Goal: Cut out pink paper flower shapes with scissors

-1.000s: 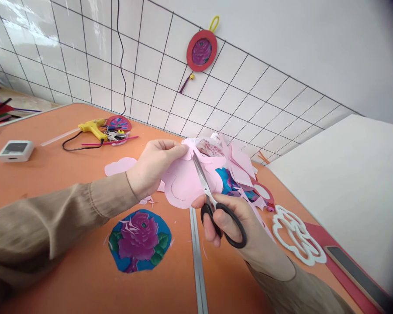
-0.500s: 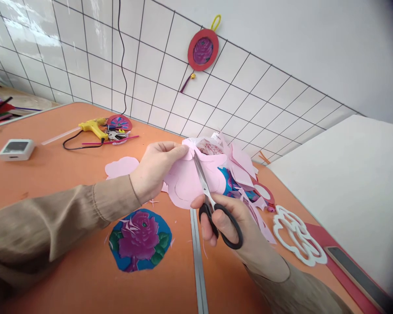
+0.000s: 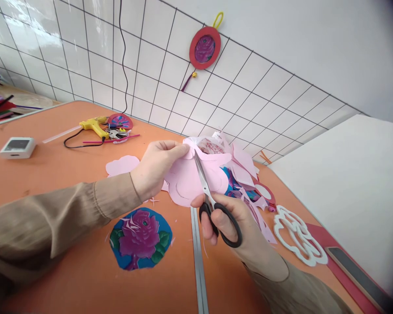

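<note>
My left hand [image 3: 159, 163] pinches the upper edge of a sheet of pink paper [image 3: 183, 185] between thumb and fingers. A curved outline is drawn on the sheet. My right hand [image 3: 236, 218] has its fingers through the black handles of a pair of scissors [image 3: 205, 187]. The blades point up and away from me, with their tips at the paper close to my left thumb. A pink cloud-shaped cutout [image 3: 122, 166] lies left of my left wrist. Below it rests a blue fabric piece with a purple flower [image 3: 140, 240], small pink scraps on top.
At the back left are a yellow glue gun [image 3: 96, 127] and a white box-shaped device [image 3: 18, 147]. Pink paper scraps [image 3: 242, 161] pile up behind my right hand. White cloud-shaped frames [image 3: 298, 237] lie on the right. A round red ornament [image 3: 196, 56] hangs on the tiled wall.
A strip of the pink paper beside the blades has shifted slightly right and lifted. Both hands hold nearly the same position, and the scissors remain at the paper. The view has shifted a little.
</note>
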{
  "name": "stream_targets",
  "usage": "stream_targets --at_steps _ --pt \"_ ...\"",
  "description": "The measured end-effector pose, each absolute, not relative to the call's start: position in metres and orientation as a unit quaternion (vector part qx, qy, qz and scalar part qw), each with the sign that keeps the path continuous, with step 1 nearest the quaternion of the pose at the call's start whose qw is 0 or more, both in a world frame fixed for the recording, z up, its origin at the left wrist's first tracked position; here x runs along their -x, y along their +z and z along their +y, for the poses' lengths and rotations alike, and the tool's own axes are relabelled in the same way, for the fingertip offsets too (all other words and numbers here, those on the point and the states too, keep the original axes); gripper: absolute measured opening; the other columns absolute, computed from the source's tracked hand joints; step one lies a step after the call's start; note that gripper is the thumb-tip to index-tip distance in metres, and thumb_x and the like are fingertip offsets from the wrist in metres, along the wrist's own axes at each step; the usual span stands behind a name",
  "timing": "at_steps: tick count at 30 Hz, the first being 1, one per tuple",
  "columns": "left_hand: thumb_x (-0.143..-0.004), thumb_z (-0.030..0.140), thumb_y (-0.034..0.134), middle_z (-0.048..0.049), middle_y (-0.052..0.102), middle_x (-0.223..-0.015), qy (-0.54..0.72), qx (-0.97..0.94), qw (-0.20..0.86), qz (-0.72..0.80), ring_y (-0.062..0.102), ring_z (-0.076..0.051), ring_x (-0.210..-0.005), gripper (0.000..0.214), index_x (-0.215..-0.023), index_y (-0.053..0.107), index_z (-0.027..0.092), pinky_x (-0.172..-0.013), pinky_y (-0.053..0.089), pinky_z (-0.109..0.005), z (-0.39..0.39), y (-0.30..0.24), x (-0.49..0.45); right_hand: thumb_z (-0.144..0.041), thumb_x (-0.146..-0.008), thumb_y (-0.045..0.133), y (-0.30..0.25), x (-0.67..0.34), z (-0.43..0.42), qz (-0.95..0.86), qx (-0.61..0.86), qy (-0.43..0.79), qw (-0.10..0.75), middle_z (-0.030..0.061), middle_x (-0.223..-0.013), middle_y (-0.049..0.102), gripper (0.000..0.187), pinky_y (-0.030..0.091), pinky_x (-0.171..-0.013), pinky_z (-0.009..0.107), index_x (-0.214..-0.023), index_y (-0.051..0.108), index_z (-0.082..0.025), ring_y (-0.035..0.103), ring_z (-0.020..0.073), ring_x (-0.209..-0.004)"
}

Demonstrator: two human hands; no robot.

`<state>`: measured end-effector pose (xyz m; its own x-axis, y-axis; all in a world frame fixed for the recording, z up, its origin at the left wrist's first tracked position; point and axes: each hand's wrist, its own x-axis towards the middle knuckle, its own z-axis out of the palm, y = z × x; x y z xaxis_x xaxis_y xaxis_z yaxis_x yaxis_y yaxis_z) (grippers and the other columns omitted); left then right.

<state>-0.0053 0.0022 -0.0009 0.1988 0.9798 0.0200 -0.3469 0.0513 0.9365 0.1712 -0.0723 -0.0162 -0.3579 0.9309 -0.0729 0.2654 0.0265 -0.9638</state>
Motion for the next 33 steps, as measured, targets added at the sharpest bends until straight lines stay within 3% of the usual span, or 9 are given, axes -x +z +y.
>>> stream_targets --at_steps 13,22,33 --pt "-0.081 0.024 0.06 0.0033 0.046 -0.055 0.525 -0.46 0.619 0.36 0.04 -0.006 -0.048 0.022 -0.062 0.055 0.013 -0.046 0.026 -0.022 0.0038 -0.0009 0.0054 -0.073 -0.077 0.061 -0.015 -0.1706 -0.0722 -0.631 0.483 0.512 0.325 -0.0016 -0.054 0.058 0.062 0.043 -0.044 0.021 -0.096 0.06 -0.013 0.05 0.0088 -0.044" --pt "-0.078 0.022 0.062 0.0025 0.048 -0.056 0.527 -0.49 0.593 0.362 0.044 -0.007 -0.051 0.019 -0.062 0.059 0.013 -0.048 0.028 -0.022 0.0086 -0.0024 0.0073 -0.049 -0.079 0.065 -0.0105 -0.1679 -0.0727 -0.624 0.534 0.478 0.311 -0.0029 -0.052 0.057 0.038 0.043 -0.044 0.021 -0.093 0.062 -0.014 0.05 0.0081 -0.042" --pt "-0.078 0.021 0.063 0.0035 0.05 -0.051 0.508 -0.506 0.6 0.355 0.044 -0.006 -0.045 0.023 -0.057 0.058 0.013 -0.043 0.03 -0.021 0.0106 0.004 0.0117 -0.044 -0.078 0.061 -0.0061 -0.1712 -0.0715 -0.632 0.555 0.456 0.29 -0.0034 -0.053 0.056 0.035 0.046 -0.046 0.021 -0.095 0.063 -0.013 0.049 0.0075 -0.044"
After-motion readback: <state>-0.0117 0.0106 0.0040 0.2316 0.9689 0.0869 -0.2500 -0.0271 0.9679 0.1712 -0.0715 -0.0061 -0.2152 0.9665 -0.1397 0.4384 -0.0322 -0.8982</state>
